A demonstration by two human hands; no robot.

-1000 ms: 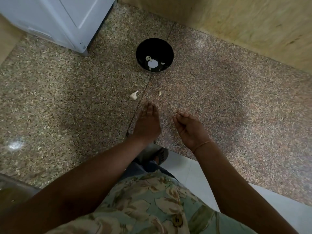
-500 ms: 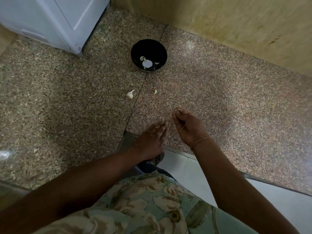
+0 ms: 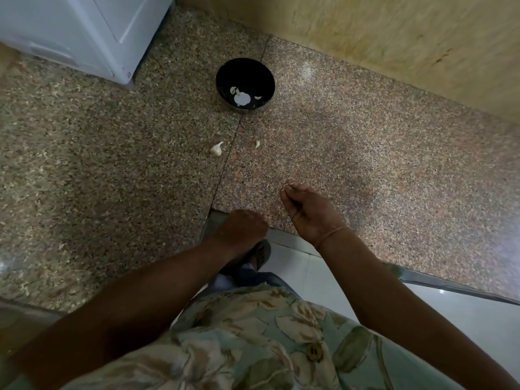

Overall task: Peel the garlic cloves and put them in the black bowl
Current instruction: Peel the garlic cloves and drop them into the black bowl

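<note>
Garlic cloves (image 3: 233, 90) lie in the black bowl (image 3: 222, 77), far back on the granite table (image 3: 365, 164) near a white appliance (image 3: 84, 32). Left grip (image 3: 242, 229) curls at the table's near edge; whether it holds anything I cannot tell. Right grip (image 3: 306, 212) pinches a pale scrap (image 3: 289, 182). A loose clove (image 3: 217, 149) and small piece (image 3: 257, 144) lie before the bowl.

1 bowl (image 3: 222, 80), 2 loose garlic pcs (image 3: 217, 149) (image 3: 257, 144)

We see a polished, speckled stone counter (image 3: 365, 164), a glossy black bowl (image 3: 245, 69), and our printed cloth shirt (image 3: 253, 347).
</note>
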